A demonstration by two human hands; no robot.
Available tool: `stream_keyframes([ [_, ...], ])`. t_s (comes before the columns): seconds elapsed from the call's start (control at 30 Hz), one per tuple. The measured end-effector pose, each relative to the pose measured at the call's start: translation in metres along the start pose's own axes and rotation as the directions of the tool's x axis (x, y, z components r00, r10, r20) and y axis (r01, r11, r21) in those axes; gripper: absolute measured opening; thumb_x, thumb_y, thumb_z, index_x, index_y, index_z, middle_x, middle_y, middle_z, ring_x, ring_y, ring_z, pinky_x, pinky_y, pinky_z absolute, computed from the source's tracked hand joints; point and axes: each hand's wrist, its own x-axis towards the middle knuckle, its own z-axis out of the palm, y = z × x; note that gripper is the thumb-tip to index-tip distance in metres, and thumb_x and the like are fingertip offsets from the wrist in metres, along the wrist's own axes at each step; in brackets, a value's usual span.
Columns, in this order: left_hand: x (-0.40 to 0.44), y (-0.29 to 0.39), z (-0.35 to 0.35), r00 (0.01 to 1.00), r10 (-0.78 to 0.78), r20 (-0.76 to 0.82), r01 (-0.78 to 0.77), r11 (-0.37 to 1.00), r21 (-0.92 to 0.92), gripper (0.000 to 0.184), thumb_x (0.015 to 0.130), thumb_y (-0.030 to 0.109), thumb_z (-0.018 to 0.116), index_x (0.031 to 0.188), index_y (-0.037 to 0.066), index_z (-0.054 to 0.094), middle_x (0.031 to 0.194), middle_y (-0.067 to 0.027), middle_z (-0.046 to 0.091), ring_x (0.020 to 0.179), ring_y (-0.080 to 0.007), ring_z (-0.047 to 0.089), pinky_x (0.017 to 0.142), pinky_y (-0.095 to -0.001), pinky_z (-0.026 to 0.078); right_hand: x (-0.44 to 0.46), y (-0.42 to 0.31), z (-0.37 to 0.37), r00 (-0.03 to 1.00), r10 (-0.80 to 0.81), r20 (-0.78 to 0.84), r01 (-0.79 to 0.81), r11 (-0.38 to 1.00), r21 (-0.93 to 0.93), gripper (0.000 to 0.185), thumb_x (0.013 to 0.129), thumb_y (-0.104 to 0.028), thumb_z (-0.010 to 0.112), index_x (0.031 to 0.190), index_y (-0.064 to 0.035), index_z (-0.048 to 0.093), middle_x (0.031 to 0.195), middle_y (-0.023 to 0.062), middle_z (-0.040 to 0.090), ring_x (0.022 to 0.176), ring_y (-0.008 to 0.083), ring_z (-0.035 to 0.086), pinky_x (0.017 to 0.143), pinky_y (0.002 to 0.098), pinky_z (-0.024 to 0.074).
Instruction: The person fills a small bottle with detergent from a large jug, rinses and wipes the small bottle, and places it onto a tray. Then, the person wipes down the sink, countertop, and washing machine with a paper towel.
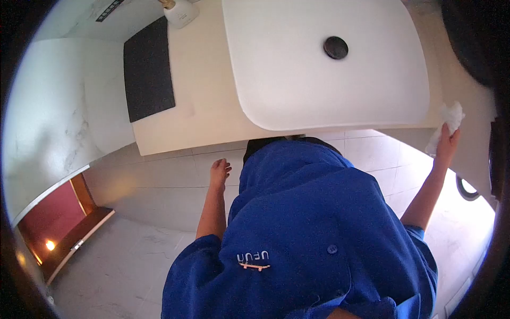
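Note:
My right hand (450, 139) is closed around a crumpled white tissue (452, 116) at the right end of the counter front. Part of the tissue sticks up past my fingers, and a thin, pale piece hangs below. My left hand (219, 171) hangs beside my body over the floor, its fingers loosely bent and apart, with nothing in it. Nearest to it is the front edge of the beige counter (202, 101). Set on that counter in front of me is a white basin (287, 80) with a round black drain cover (336, 48).
A black mat (149, 74) lies on the counter's left part, with a white pump bottle (181, 13) behind it. Marble-look wall (53, 106) runs along the left. A doorway with a wooden edge (79, 242) is at lower left. Pale tiles (133, 255) cover the floor.

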Motion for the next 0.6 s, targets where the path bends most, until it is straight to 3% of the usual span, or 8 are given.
stream_keyframes([
  [0.03,0.008,-0.002,0.001,1.0,-0.011,0.005,0.011,1.0,-0.025,0.047,0.09,0.037,0.051,0.12,0.001,0.05,0.102,-0.0118,0.063,0.088,-0.0221,0.06,0.076,-0.0374,0.046,0.009,-0.022,0.004,1.0,-0.024,0.009,0.024,1.0,-0.01,0.044,0.091,-0.027,0.053,0.128,-0.0042,0.045,0.113,0.0159,0.056,0.1,0.0235,0.055,0.086,0.036,0.0423],
  [0.13,0.038,-0.002,0.01,0.999,-0.034,0.031,0.046,0.792,-0.609,0.048,0.094,0.045,0.037,0.126,0.01,0.046,0.117,-0.0141,0.056,0.107,-0.0279,0.054,0.089,-0.0431,0.041,0.026,-0.099,0.04,0.974,-0.144,0.174,0.134,0.989,0.065,0.041,0.092,-0.021,0.053,0.128,-0.0049,0.045,0.11,0.0112,0.058,0.101,0.0198,0.054,0.087,0.0334,0.0426],
  [0.23,0.052,0.006,0.024,0.999,0.03,0.023,-0.004,0.684,-0.729,0.051,0.093,0.045,0.04,0.128,0.009,0.043,0.123,-0.0147,0.053,0.109,-0.0289,0.053,0.093,-0.0433,0.039,0.027,-0.166,0.106,0.93,-0.291,0.224,0.276,0.957,0.093,0.043,0.092,-0.018,0.052,0.132,-0.0053,0.042,0.112,0.0106,0.058,0.104,0.0194,0.053,0.088,0.0325,0.0427],
  [0.3,0.04,0.015,0.036,0.997,-0.063,-0.05,0.016,0.762,-0.647,0.05,0.092,0.046,0.04,0.127,0.01,0.044,0.12,-0.0123,0.056,0.107,-0.0276,0.055,0.09,-0.0428,0.04,0.029,-0.209,0.14,0.803,-0.531,0.272,0.518,0.846,0.124,0.046,0.092,-0.016,0.052,0.134,-0.0053,0.039,0.114,0.0126,0.058,0.106,0.0208,0.053,0.09,0.0329,0.0429],
  [0.37,0.038,0.004,0.035,0.989,-0.07,-0.129,-0.015,0.825,-0.566,0.05,0.092,0.047,0.041,0.124,0.008,0.045,0.115,-0.0124,0.058,0.103,-0.0261,0.057,0.087,-0.0416,0.042,0.022,-0.257,0.172,0.674,-0.659,0.335,0.663,0.739,0.121,0.048,0.088,-0.011,0.056,0.133,-0.0045,0.039,0.113,0.0142,0.059,0.105,0.0217,0.055,0.09,0.0351,0.0429],
  [0.43,0.022,0.0,0.029,0.98,-0.05,-0.191,-0.067,0.825,-0.561,0.049,0.092,0.047,0.043,0.12,0.007,0.047,0.11,-0.0126,0.06,0.098,-0.0247,0.058,0.083,-0.0399,0.044,0.018,-0.308,0.191,0.607,-0.546,0.577,0.58,0.801,0.146,0.049,0.081,-0.005,0.06,0.128,-0.0032,0.043,0.108,0.0165,0.06,0.102,0.0264,0.058,0.088,0.0356,0.0436],
  [0.53,0.006,-0.012,0.008,0.964,-0.07,-0.255,-0.087,0.828,-0.554,0.046,0.092,0.044,0.046,0.119,0.006,0.048,0.106,-0.0122,0.06,0.093,-0.0225,0.059,0.079,-0.036,0.045,0.029,-0.326,0.213,0.638,-0.478,0.604,0.509,0.85,0.135,0.048,0.075,-0.001,0.061,0.122,-0.002,0.047,0.101,0.0188,0.061,0.1,0.0334,0.059,0.086,0.0375,0.0445],
  [0.6,0.001,-0.013,-0.009,0.951,-0.141,-0.275,-0.038,0.828,-0.559,0.044,0.092,0.041,0.048,0.118,0.006,0.048,0.103,-0.0108,0.06,0.088,-0.0202,0.059,0.074,-0.0334,0.046,0.032,-0.325,0.22,0.635,-0.534,0.559,0.594,0.799,0.088,0.047,0.075,0.0,0.061,0.12,-0.0022,0.048,0.101,0.0195,0.06,0.099,0.0357,0.058,0.085,0.0388,0.0448],
])
